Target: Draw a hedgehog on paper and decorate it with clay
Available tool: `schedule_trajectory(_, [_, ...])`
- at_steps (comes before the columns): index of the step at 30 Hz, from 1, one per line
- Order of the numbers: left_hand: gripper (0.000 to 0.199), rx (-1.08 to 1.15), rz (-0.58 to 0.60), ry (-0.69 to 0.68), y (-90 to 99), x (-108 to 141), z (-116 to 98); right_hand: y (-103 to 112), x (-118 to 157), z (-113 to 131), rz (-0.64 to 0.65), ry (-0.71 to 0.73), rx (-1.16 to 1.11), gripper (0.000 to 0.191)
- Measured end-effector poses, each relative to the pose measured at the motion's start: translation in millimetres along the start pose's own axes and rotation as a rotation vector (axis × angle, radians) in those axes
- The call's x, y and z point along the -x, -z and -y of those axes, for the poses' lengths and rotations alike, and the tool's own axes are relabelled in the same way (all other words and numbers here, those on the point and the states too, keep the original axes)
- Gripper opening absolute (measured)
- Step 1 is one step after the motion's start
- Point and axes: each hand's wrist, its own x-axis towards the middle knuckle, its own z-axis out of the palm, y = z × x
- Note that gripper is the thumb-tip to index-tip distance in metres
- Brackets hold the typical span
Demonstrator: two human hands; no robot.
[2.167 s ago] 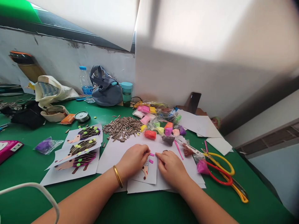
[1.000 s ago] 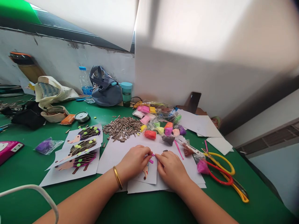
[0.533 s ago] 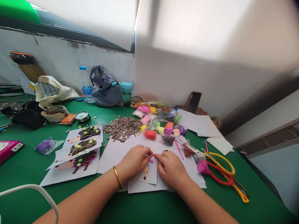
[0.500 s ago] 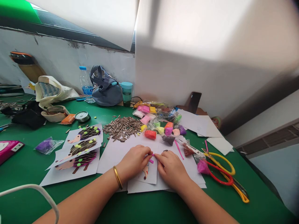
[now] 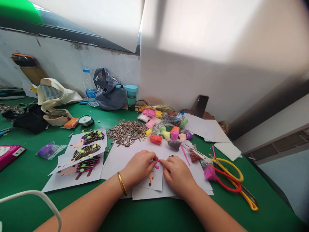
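Observation:
My left hand point(image 5: 142, 165), with a gold bangle at the wrist, pinches a small strip of pink modelling clay point(image 5: 158, 159) between thumb and fingertips. The forefinger of my right hand point(image 5: 178, 175) meets the same clay from the other side, its other fingers curled down. Both hands rest low over a small white card point(image 5: 158, 184). On that card a pale clay animal snout point(image 5: 151, 178) with a dark nose shows, partly covered by my left hand. A second bit of pink clay lies just below the fingertips. White sheets point(image 5: 111, 167) lie under the card.
Hedgehog pictures point(image 5: 82, 167) made with seeds lie left. A heap of sunflower seeds point(image 5: 126, 131) and bagged coloured clay point(image 5: 155, 139) sit behind my hands. Scissors with yellow and red handles point(image 5: 228, 183) lie right. Farther back stand a blue bag point(image 5: 111, 95), a cup point(image 5: 131, 98) and a phone point(image 5: 201, 105).

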Motion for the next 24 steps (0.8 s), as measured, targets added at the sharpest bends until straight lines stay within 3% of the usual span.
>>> schedule_trajectory(10, [0.017,-0.006,0.013,0.001,0.7,-0.1,-0.9,0.1,0.7,-4.3,-0.07,0.017,-0.029,0.033])
schedule_trajectory(24, [0.016,-0.015,0.01,-0.005,-0.7,0.1,-0.6,0.2,-0.9,-5.1,-0.025,0.008,-0.029,0.035])
